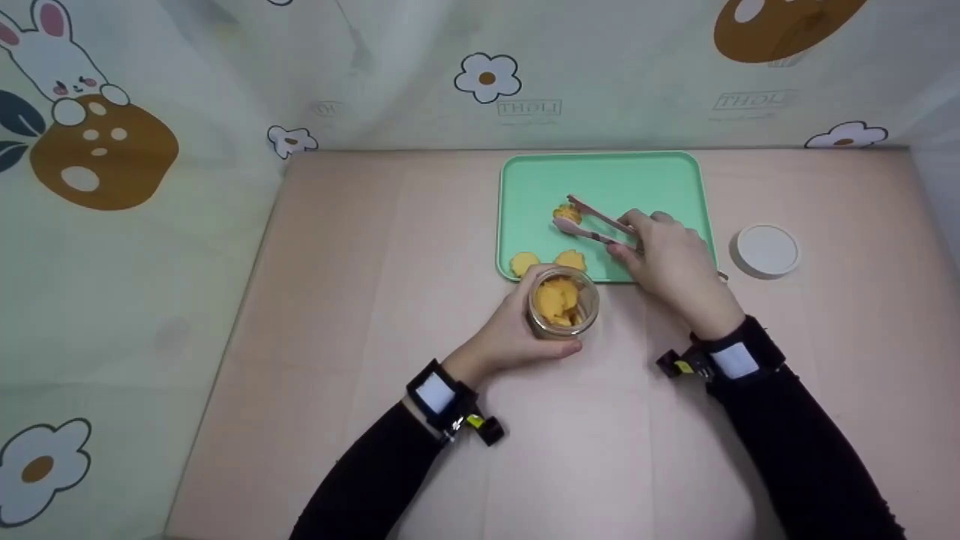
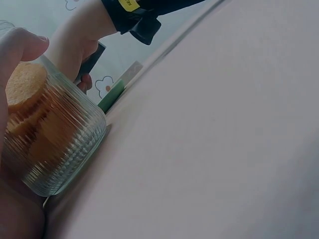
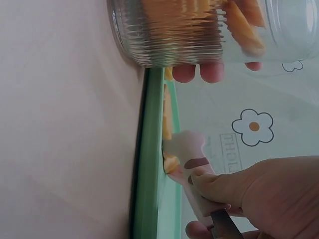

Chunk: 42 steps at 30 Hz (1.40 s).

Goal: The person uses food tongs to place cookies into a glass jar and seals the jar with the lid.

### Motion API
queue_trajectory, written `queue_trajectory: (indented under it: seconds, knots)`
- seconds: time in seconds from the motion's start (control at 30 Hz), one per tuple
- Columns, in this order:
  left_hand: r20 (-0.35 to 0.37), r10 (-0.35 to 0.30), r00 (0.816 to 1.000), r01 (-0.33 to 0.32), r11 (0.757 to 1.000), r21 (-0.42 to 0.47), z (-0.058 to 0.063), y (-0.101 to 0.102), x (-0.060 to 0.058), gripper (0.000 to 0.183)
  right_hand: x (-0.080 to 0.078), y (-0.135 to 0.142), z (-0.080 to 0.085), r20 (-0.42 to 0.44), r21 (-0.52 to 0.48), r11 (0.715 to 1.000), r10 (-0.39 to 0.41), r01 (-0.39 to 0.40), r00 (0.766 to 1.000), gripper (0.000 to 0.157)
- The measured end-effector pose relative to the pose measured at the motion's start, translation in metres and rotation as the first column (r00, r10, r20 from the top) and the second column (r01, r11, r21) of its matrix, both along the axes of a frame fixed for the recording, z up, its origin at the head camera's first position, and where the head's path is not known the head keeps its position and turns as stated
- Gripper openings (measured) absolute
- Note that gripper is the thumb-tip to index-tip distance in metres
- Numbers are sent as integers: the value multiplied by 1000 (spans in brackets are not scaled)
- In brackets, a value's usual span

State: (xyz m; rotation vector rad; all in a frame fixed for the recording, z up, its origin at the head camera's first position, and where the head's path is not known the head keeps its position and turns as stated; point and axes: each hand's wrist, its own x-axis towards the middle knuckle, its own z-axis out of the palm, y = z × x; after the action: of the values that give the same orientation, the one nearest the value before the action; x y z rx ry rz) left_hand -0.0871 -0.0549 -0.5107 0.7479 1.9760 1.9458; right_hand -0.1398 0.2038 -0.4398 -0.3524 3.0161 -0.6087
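Note:
My left hand [image 1: 525, 330] grips a ribbed glass jar [image 1: 562, 330], its open mouth facing up. Several yellow-orange round pieces, like biscuits [image 1: 556, 300], fill part of the jar; the left wrist view shows them stacked behind the glass [image 2: 60, 134]. In my right hand [image 1: 667, 255] is a pair of pink tongs [image 1: 600, 217], pinched between thumb and fingers. The tong tips lie either side of one biscuit [image 1: 568, 213] on the green tray [image 1: 637, 176]; whether they squeeze it I cannot tell. Two more biscuits [image 1: 525, 263] rest near the tray's front edge, just behind the jar.
A round white lid [image 1: 766, 251] lies on the pink table surface [image 1: 375, 300], right of the tray. Behind the table hangs a pale curtain [image 1: 405, 75] with printed flowers and a rabbit. The jar stands in front of the tray's near edge.

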Motion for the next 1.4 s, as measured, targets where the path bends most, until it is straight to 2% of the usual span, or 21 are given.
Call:
queue_trajectory:
  seconds: [0.3, 0.67, 0.97, 1.2, 1.4]
  knots:
    - [-8, 0, 1000, 0, 1000, 9, 1, -1, 1, 95, 4, 0, 15, 5, 22, 1000, -10, 10, 1000, 36]
    - [-14, -2, 1000, 2, 1000, 7, 1, 0, 1, 95, 8, 2, 22, -45, 10, 1000, -13, 14, 999, 29]
    - [-15, 3, 1000, -3, 1000, 7, 0, 0, 1, 93, 11, 3, 31, -50, 19, 1000, -13, 14, 999, 29]
    - [-6, -1, 1000, 1, 1000, 7, 1, 1, 1, 95, 21, 11, 52, -84, -51, 999, 7, -11, 996, 29]
    - [-13, -2, 1000, 2, 1000, 3, 0, 0, 0, 95, 40, 21, 79, -182, -129, 991, 23, -47, 983, 26]
